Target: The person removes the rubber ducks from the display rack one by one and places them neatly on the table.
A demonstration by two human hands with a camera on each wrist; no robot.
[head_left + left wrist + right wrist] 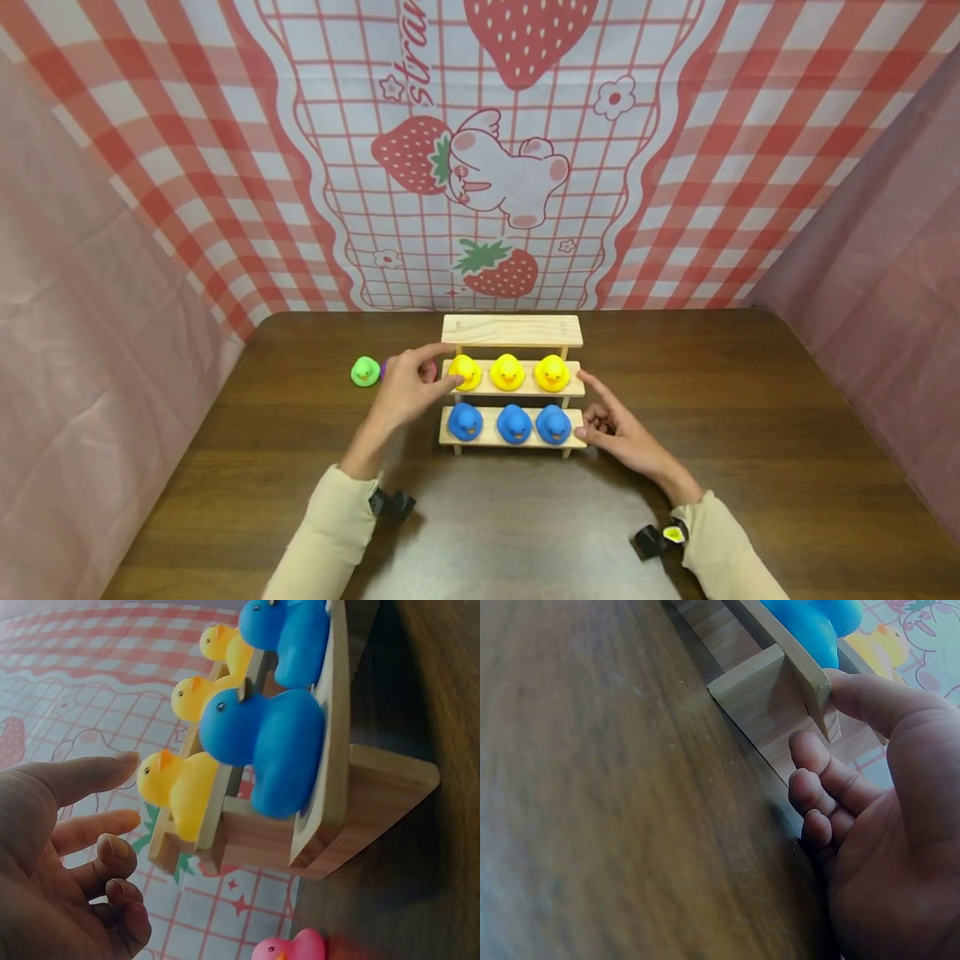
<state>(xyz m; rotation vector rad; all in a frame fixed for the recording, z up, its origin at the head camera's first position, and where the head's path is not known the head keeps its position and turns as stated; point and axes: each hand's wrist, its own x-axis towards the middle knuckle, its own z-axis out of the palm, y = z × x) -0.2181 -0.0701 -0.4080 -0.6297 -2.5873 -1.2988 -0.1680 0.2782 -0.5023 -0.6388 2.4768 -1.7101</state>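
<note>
A: Our cream sleeves reach across the desk from its near side. How do we stand?

B: Our left hand is open, thumb and forefinger spread at the left yellow duck; we cannot tell whether they touch it. Our right hand is open too, its forefinger by the middle tier's right end, its thumb against the bottom tier's.

A: And that duck?

B: Upright on the middle tier's left end; the wooden rack stands near the middle of the desk's far edge.

A: How do we settle it well, if that's the step?

B: We'd keep light, even pressure low on its body, line it up with its yellow neighbours, brace the rack without pushing, and stay clear of the blue ducks below.
</note>
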